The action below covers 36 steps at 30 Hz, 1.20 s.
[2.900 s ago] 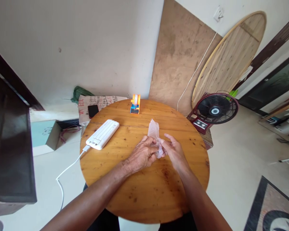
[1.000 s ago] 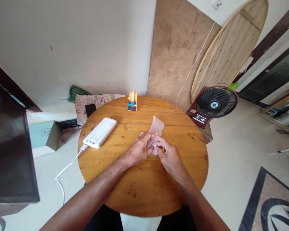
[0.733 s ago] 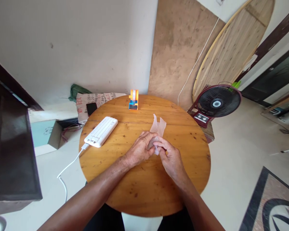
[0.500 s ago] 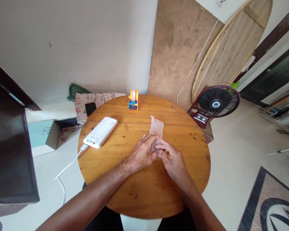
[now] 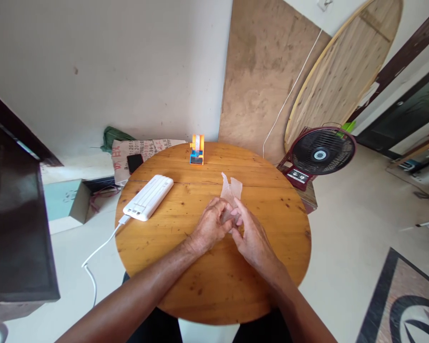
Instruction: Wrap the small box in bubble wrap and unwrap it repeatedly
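Note:
A thin, translucent, pinkish-white sheet [image 5: 232, 189] lies over the round wooden table [image 5: 189, 200], its torn far end split into two flaps. My left hand [image 5: 213, 221] is closed on the near part of the sheet, fingers curled and thumb pressed toward them. From the other side my right hand [image 5: 250, 231] meets it, its fingers bent around the same part of the sheet. Whatever may be wrapped inside is hidden by the fingers.
An orange and blue tape dispenser [image 5: 197, 150] stands at the table's far edge. On the left lies a white power bank [image 5: 149, 197] with a white cable [image 5: 103, 245] running off the edge. A dark red fan [image 5: 320, 151] stands beyond the right side.
My right fingers have moved in closer to the left hand. The sheet's far end has spread from nearly one piece into two separated flaps.

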Motion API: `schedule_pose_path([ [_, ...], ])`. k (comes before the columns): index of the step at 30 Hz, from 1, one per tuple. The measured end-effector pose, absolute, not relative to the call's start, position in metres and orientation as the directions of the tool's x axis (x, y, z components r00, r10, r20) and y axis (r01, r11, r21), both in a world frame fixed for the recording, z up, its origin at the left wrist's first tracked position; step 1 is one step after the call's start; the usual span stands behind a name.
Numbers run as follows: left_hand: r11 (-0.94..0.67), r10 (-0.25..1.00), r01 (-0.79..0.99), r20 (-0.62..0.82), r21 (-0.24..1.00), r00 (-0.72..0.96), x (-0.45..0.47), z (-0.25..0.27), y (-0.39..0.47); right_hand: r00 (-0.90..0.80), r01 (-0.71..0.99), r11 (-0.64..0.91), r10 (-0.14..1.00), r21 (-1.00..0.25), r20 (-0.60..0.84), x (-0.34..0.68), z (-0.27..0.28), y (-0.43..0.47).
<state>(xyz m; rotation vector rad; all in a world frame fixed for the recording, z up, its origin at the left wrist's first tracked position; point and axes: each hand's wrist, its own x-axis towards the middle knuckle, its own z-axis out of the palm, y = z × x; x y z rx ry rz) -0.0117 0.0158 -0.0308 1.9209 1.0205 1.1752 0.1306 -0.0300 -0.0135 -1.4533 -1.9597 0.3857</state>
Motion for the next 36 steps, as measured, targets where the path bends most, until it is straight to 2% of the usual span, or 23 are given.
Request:
schedule_pose_path([
  [6, -0.524, 0.849, 0.38, 0.433, 0.763, 0.302, -0.008, -0.035, 0.016, -0.148, 0.572, 0.285, 0.958, -0.769, 0.244, 0.149, -0.003, -0.026],
  [9, -0.565, 0.823, 0.47, 0.421, 0.678, 0.382, -0.01, -0.026, 0.017, -0.05, 0.593, 0.223, 0.969, -0.774, 0.241, 0.163, 0.005, -0.007],
  [11, -0.586, 0.807, 0.536, 0.382, 0.607, 0.45, -0.012, -0.017, 0.02, -0.023, 0.674, 0.186, 0.973, -0.715, 0.231, 0.168, 0.013, 0.011],
  [13, -0.593, 0.8, 0.571, 0.341, 0.568, 0.494, -0.014, -0.009, 0.026, -0.037, 0.791, 0.149, 0.98, -0.593, 0.197, 0.166, 0.021, 0.031],
  [16, -0.599, 0.789, 0.549, 0.313, 0.582, 0.529, -0.017, -0.004, 0.035, -0.04, 0.92, 0.093, 0.989, -0.381, 0.145, 0.154, 0.028, 0.055],
  [19, -0.605, 0.773, 0.497, 0.31, 0.622, 0.553, -0.018, -0.008, 0.04, -0.047, 0.95, 0.093, 0.986, -0.297, 0.159, 0.148, 0.024, 0.066],
  [21, -0.587, 0.782, 0.474, 0.306, 0.657, 0.544, -0.018, -0.012, 0.041, -0.044, 0.936, 0.099, 0.985, -0.338, 0.167, 0.153, 0.019, 0.065],
  [26, -0.53, 0.805, 0.429, 0.275, 0.732, 0.525, -0.015, -0.021, 0.04, 0.02, 0.769, 0.037, 0.996, -0.638, 0.081, 0.178, 0.013, 0.062],
  [29, -0.518, 0.809, 0.422, 0.266, 0.744, 0.524, -0.013, -0.025, 0.041, 0.025, 0.664, 0.022, 0.998, -0.747, 0.051, 0.184, 0.011, 0.065],
  [32, -0.517, 0.81, 0.407, 0.276, 0.753, 0.518, -0.012, -0.028, 0.041, 0.01, 0.596, 0.047, 0.998, -0.802, 0.066, 0.183, 0.008, 0.069],
  [36, -0.523, 0.803, 0.407, 0.274, 0.748, 0.529, -0.013, -0.027, 0.04, 0.001, 0.586, 0.103, 0.992, -0.804, 0.128, 0.18, 0.004, 0.067],
])
